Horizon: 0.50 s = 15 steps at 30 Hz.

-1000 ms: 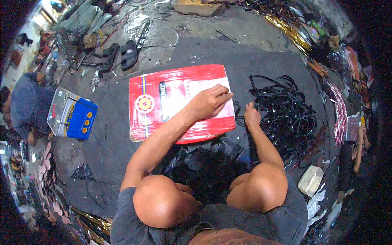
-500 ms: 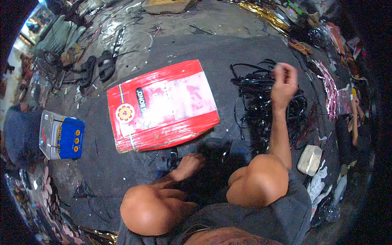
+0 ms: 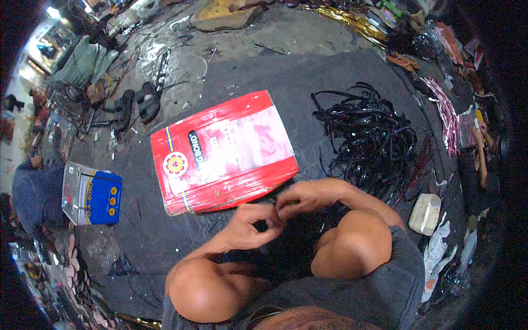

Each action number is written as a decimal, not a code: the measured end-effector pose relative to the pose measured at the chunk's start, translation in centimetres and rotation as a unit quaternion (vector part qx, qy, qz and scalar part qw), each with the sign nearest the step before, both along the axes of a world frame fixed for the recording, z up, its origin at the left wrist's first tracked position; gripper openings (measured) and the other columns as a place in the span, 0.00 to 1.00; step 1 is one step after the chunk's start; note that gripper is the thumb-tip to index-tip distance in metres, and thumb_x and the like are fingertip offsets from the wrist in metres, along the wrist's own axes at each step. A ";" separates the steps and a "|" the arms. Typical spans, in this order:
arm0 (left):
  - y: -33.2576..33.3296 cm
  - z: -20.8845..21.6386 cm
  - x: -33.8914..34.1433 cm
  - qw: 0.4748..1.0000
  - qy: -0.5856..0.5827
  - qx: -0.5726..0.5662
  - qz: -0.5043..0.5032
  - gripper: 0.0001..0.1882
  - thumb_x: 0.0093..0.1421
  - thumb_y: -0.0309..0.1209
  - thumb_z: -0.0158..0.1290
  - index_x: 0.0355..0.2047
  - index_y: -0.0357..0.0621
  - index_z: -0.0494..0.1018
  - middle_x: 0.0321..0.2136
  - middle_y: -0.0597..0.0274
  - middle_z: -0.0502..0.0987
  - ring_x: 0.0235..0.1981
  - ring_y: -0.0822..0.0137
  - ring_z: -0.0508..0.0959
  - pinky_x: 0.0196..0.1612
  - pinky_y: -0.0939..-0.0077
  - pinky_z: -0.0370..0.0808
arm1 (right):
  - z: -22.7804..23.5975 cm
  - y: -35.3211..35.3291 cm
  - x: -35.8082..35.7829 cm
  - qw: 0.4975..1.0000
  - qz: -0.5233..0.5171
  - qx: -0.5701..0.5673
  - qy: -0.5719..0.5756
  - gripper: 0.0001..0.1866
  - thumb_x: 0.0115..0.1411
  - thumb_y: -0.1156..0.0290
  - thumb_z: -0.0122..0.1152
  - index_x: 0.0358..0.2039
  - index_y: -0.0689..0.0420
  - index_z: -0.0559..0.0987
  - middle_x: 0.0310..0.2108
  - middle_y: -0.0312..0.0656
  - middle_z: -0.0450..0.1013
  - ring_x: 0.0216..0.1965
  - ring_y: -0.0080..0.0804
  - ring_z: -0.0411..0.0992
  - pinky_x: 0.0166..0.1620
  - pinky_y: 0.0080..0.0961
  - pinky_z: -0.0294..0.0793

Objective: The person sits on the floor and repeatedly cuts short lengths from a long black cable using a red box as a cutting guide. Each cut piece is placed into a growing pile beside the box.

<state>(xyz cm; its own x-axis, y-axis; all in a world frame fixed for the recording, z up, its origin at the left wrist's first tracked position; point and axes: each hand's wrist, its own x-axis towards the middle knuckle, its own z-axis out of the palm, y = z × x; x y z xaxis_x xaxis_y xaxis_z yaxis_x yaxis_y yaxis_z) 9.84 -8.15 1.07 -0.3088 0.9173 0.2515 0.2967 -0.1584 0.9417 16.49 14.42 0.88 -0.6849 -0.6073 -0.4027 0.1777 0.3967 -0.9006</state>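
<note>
My left hand [image 3: 252, 226] and my right hand [image 3: 309, 197] meet above the dark mat, just below the near edge of a flattened red tin [image 3: 231, 151]. The left fingers curl into a pinch, and the right fingers close beside them with the tips touching. Anything between them is too small or too dark to make out. The red tin lies flat, with a yellow-and-red flower mark and a whitish worn patch. Beyond my right forearm sits a tangled heap of shiny black strips [image 3: 371, 137], touched by neither hand.
A blue-and-silver tin [image 3: 102, 198] stands at left, near black sandals [image 3: 147, 103]. On the right are a whitish block [image 3: 424, 214], pink shiny strips [image 3: 444, 118] and another person's arm [image 3: 482, 154]. Gold strips [image 3: 352, 25] and a wooden block [image 3: 228, 14] lie far off.
My right hand has come down and left from above the black strips to join my left hand. The left hand has risen slightly. The view has shifted a little.
</note>
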 end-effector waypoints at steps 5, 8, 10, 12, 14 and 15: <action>-1.6 -11.8 3.8 0.982 0.099 -0.161 -0.010 0.20 0.52 0.28 0.63 0.46 0.38 0.76 0.48 0.47 0.75 0.46 0.51 0.78 0.50 0.63 0.75 | -4.3 -1.9 5.1 0.963 0.096 0.207 -0.143 0.23 0.64 0.53 0.57 0.49 0.60 0.78 0.43 0.46 0.78 0.44 0.37 0.75 0.49 0.36 0.73; -1.4 -13.1 5.6 0.978 0.111 -0.173 0.024 0.30 0.50 0.28 0.64 0.54 0.38 0.70 0.55 0.45 0.70 0.55 0.45 0.72 0.56 0.58 0.72 | -7.9 -2.0 6.8 0.970 0.075 0.205 -0.108 0.22 0.61 0.53 0.60 0.47 0.58 0.79 0.40 0.50 0.78 0.42 0.42 0.76 0.46 0.38 0.74; -1.1 -13.4 5.7 0.967 0.133 -0.214 0.024 0.30 0.50 0.28 0.64 0.55 0.38 0.70 0.53 0.45 0.72 0.53 0.44 0.74 0.55 0.57 0.73 | -8.9 -1.6 6.7 0.978 0.042 0.197 -0.060 0.22 0.59 0.53 0.62 0.45 0.57 0.80 0.38 0.52 0.78 0.40 0.46 0.77 0.43 0.39 0.75; -2.1 -15.1 5.8 0.942 0.109 -0.316 -0.011 0.29 0.52 0.29 0.63 0.55 0.39 0.71 0.50 0.43 0.75 0.50 0.43 0.76 0.53 0.55 0.74 | -7.8 -1.0 4.7 0.984 0.009 0.176 0.034 0.21 0.57 0.53 0.65 0.44 0.56 0.81 0.35 0.54 0.78 0.39 0.50 0.78 0.41 0.41 0.76; -1.2 -13.6 5.5 0.927 0.091 -0.363 -0.022 0.25 0.54 0.30 0.61 0.52 0.41 0.73 0.45 0.42 0.77 0.46 0.42 0.77 0.49 0.53 0.75 | -3.3 0.8 3.2 0.969 -0.022 0.161 0.184 0.20 0.55 0.51 0.67 0.37 0.55 0.81 0.29 0.54 0.77 0.32 0.56 0.76 0.35 0.44 0.74; -0.6 -12.9 5.2 0.921 0.082 -0.379 -0.029 0.23 0.55 0.31 0.61 0.51 0.41 0.74 0.43 0.41 0.78 0.44 0.41 0.78 0.48 0.52 0.76 | 0.5 1.7 2.9 0.973 -0.016 0.171 0.153 0.19 0.56 0.51 0.67 0.35 0.55 0.81 0.27 0.52 0.77 0.31 0.53 0.76 0.33 0.44 0.73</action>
